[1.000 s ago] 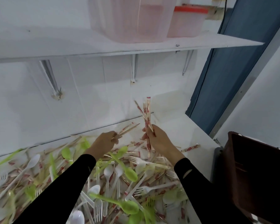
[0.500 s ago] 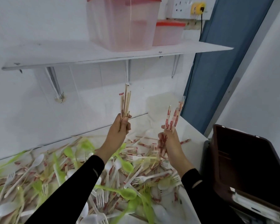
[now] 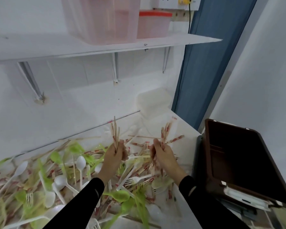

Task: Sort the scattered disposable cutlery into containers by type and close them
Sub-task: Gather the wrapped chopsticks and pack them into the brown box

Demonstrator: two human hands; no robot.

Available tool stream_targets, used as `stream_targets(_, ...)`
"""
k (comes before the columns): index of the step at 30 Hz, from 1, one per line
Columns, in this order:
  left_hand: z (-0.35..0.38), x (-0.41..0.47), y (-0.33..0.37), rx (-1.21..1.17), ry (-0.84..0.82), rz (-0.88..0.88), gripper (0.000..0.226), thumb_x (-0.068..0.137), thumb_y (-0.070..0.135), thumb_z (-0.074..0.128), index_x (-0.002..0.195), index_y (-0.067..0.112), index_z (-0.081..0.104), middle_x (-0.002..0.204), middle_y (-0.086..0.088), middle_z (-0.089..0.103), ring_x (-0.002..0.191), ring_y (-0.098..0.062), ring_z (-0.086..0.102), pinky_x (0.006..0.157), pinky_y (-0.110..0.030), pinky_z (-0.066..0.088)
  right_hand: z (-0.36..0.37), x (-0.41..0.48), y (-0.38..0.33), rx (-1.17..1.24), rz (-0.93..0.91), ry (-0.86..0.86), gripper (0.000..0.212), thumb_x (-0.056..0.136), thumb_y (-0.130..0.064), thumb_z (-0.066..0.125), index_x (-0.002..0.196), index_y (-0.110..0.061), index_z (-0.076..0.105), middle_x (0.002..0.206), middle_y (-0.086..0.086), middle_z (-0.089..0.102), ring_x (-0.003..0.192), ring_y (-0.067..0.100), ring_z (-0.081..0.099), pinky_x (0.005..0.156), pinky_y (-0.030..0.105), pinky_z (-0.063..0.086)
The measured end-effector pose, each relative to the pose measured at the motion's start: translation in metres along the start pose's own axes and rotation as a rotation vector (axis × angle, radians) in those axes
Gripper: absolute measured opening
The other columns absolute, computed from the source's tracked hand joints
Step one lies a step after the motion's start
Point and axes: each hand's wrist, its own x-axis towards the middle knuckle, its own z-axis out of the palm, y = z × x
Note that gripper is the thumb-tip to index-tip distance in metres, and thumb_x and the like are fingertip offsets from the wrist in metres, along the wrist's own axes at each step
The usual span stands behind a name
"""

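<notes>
**Above a white table (image 3: 180, 128) strewn with white and green plastic cutlery (image 3: 64, 184)**

Over the heap, the left hand (image 3: 115, 154) curls its fingers round upright bare wooden chopsticks (image 3: 115, 134). The right hand (image 3: 163, 154) does the same round red-printed wrapped chopsticks (image 3: 165, 131). Beyond, a clear plastic container (image 3: 153, 103) stands at the far corner.

This looks like a storage or prep corner off a kitchen or small eatery. The wall (image 3: 73, 96) is white tile, and a white shelf (image 3: 40, 47) on metal brackets (image 3: 116, 68) carries translucent pink storage tubs (image 3: 102, 19), one with a red lid (image 3: 155, 14). A wall socket (image 3: 170, 2) with a yellow plug (image 3: 184, 0) sits beside a blue door (image 3: 210, 63). The white tabletop (image 3: 180, 128) is heaped with disposable cutlery (image 3: 64, 179): plastic spoons (image 3: 81, 162), forks (image 3: 132, 180) and chopsticks (image 3: 116, 134). A dark brown crate (image 3: 246, 162) stands just beside it.
</notes>
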Motion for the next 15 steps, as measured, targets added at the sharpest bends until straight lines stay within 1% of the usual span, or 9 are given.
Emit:
stream_targets(2, -0.005, 0.012, 0.003, 0.031, 0.069, 0.000, 0.040, 0.101, 0.038, 0.046, 0.081, 0.005, 0.057, 0.061, -0.003, 0.059, 0.050, -0.012, 0.052, 0.050, -0.022, 0.042, -0.007, 0.023, -0.016, -0.021, 0.004, 0.025, 0.039, 0.105, -0.037, 0.038, 0.091, -0.009, 0.062, 0.063, 0.002, 0.058, 0.043, 0.012, 0.050, 0.045, 0.023, 0.042)
stream_targets(4, -0.013, 0.028, 0.011, 0.200, 0.121, 0.020, 0.036, 0.098, 0.041, 0.053, 0.083, 0.010, 0.060, 0.062, -0.001, 0.060, 0.049, -0.005, 0.051, 0.049, -0.015, 0.039, -0.016, 0.051, -0.025, -0.211, 0.013, 0.047, 0.030, 0.105, -0.029, 0.039, 0.108, -0.012, 0.063, 0.071, -0.001, 0.057, 0.049, 0.010, 0.049, 0.046, 0.020, 0.039)
stream_targets(5, -0.018, 0.036, 0.015, 0.303, 0.095, 0.024, 0.036, 0.097, 0.044, 0.055, 0.081, 0.012, 0.061, 0.062, -0.001, 0.061, 0.049, -0.004, 0.053, 0.049, -0.015, 0.039, -0.020, 0.063, -0.024, -0.338, 0.017, 0.034, 0.029, 0.103, -0.027, 0.040, 0.109, -0.012, 0.064, 0.072, -0.002, 0.056, 0.053, 0.009, 0.048, 0.047, 0.020, 0.037)
stream_targets(7, -0.029, 0.051, 0.015, 0.513, -0.049, -0.015, 0.034, 0.094, 0.049, 0.057, 0.079, 0.020, 0.064, 0.061, 0.001, 0.065, 0.052, 0.001, 0.059, 0.053, -0.018, 0.040, -0.023, 0.077, -0.018, -0.553, 0.054, -0.029, 0.025, 0.099, -0.024, 0.046, 0.096, -0.006, 0.063, 0.070, -0.001, 0.053, 0.056, 0.011, 0.048, 0.047, 0.020, 0.035)
stream_targets(9, -0.039, 0.061, 0.005, 0.712, -0.168, -0.032, 0.028, 0.093, 0.050, 0.058, 0.081, 0.026, 0.065, 0.070, 0.004, 0.068, 0.061, 0.002, 0.062, 0.059, -0.024, 0.045, -0.017, 0.083, -0.007, -0.656, 0.108, -0.090, 0.021, 0.094, -0.024, 0.054, 0.083, -0.007, 0.057, 0.070, 0.001, 0.053, 0.059, 0.014, 0.050, 0.049, 0.023, 0.038)
stream_targets(11, -0.045, 0.066, -0.005, 0.918, -0.256, 0.000, 0.019, 0.091, 0.048, 0.059, 0.096, 0.031, 0.069, 0.093, 0.009, 0.068, 0.088, -0.010, 0.065, 0.074, -0.029, 0.048, -0.009, 0.086, 0.004, -0.694, 0.134, -0.109, 0.025, 0.092, -0.030, 0.060, 0.086, -0.006, 0.058, 0.076, 0.004, 0.058, 0.069, 0.021, 0.059, 0.061, 0.029, 0.045)
stream_targets(12, -0.047, 0.068, -0.009, 1.004, -0.312, 0.004, 0.022, 0.091, 0.045, 0.060, 0.107, 0.032, 0.068, 0.106, 0.009, 0.065, 0.101, -0.014, 0.062, 0.081, -0.029, 0.047, -0.004, 0.089, 0.009, -0.704, 0.136, -0.115, 0.029, 0.091, -0.034, 0.062, 0.087, -0.006, 0.059, 0.079, 0.006, 0.060, 0.075, 0.025, 0.062, 0.065, 0.031, 0.047)
stream_targets(13, -0.048, 0.069, -0.011, 1.071, -0.369, -0.004, 0.030, 0.090, 0.042, 0.061, 0.117, 0.031, 0.064, 0.117, 0.008, 0.060, 0.111, -0.016, 0.058, 0.087, -0.030, 0.046, 0.000, 0.091, 0.012, -0.710, 0.140, -0.118, 0.031, 0.090, -0.038, 0.062, 0.084, -0.008, 0.058, 0.078, 0.006, 0.060, 0.074, 0.026, 0.062, 0.065, 0.032, 0.046)
stream_targets(15, -0.050, 0.070, -0.013, 1.143, -0.444, -0.024, 0.046, 0.089, 0.042, 0.064, 0.133, 0.029, 0.055, 0.129, 0.008, 0.053, 0.122, -0.017, 0.052, 0.094, -0.031, 0.043, 0.009, 0.094, 0.015, -0.725, 0.135, -0.118, 0.037, 0.088, -0.042, 0.064, 0.069, -0.014, 0.049, 0.066, 0.001, 0.053, 0.062, 0.021, 0.056, 0.056, 0.029, 0.039)
